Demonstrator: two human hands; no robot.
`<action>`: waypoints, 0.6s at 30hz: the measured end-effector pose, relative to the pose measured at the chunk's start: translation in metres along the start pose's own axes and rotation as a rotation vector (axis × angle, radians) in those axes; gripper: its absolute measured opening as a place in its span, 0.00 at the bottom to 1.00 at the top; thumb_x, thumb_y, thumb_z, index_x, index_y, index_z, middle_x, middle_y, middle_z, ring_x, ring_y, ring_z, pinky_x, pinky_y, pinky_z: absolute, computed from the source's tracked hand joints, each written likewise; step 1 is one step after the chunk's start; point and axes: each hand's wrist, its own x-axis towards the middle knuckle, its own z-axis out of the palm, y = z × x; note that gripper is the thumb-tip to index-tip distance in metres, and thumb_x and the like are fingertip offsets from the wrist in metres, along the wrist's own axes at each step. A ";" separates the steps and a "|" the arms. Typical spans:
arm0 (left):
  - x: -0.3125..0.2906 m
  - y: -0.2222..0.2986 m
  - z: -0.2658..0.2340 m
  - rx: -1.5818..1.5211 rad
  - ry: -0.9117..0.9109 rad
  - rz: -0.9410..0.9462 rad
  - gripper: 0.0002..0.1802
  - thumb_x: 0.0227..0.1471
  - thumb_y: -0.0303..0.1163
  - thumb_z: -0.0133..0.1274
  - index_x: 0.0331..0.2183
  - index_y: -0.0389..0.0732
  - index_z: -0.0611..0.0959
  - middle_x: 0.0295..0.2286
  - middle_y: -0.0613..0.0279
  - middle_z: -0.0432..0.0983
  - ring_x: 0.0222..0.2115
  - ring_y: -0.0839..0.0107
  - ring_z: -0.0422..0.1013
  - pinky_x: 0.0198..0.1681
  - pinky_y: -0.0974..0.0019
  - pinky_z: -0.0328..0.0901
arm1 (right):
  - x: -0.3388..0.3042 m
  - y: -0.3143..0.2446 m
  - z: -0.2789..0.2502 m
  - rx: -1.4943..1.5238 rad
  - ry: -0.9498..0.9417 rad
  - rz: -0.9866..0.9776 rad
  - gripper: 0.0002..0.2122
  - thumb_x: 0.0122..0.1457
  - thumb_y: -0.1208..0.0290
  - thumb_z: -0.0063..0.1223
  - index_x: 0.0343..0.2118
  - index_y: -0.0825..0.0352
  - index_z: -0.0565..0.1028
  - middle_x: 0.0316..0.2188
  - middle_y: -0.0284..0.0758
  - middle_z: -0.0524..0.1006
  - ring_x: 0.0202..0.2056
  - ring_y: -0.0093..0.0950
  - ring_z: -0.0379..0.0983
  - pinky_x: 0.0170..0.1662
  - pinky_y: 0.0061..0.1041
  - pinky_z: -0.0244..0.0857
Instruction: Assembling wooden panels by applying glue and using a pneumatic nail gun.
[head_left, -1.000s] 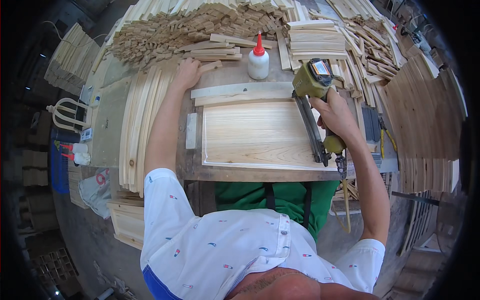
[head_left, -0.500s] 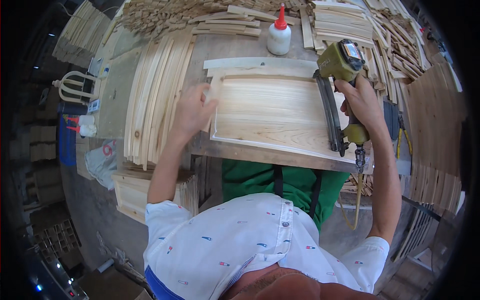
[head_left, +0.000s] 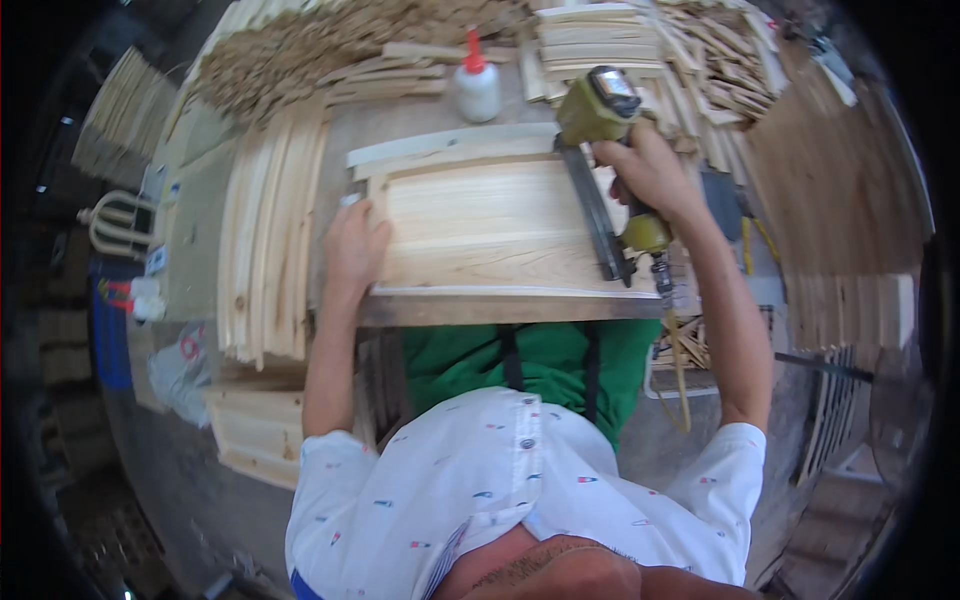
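My right grip (head_left: 652,178) wraps nail gun (head_left: 590,112), likely heavy, over wood panel (head_left: 475,215) on bench (head_left: 480,311). Panel probably light, stiff: take edges. Left grip (head_left: 355,248) at left edge, can't tell if clenched.

From here I see soft, fairly even light on the pale panel (head_left: 480,225), with a faint sheen across it, while blur smears the pile of wood strips (head_left: 275,75) and the red-capped bottle (head_left: 477,97), straight edges bow, and the surroundings sink into a dark, rounded rim.
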 end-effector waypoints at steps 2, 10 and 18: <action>0.000 0.005 -0.004 -0.003 -0.019 -0.024 0.22 0.45 0.34 0.57 0.43 0.33 0.78 0.36 0.42 0.74 0.40 0.48 0.70 0.46 0.52 0.64 | -0.014 0.000 -0.019 0.015 -0.032 0.077 0.14 0.56 0.64 0.52 0.32 0.74 0.72 0.18 0.34 0.73 0.17 0.22 0.71 0.21 0.22 0.65; 0.027 0.068 0.021 -0.102 0.069 0.355 0.18 0.46 0.32 0.60 0.40 0.37 0.80 0.35 0.53 0.73 0.38 0.54 0.68 0.42 0.56 0.64 | -0.087 0.031 -0.094 -0.020 0.146 0.226 0.14 0.57 0.63 0.50 0.35 0.72 0.71 0.19 0.33 0.73 0.17 0.20 0.71 0.20 0.21 0.64; 0.154 0.209 0.126 -0.165 0.083 0.700 0.14 0.45 0.27 0.57 0.38 0.39 0.80 0.34 0.53 0.74 0.39 0.54 0.69 0.43 0.57 0.65 | -0.100 0.067 -0.102 0.093 0.196 0.300 0.13 0.57 0.65 0.50 0.37 0.73 0.71 0.21 0.33 0.73 0.16 0.21 0.70 0.19 0.21 0.64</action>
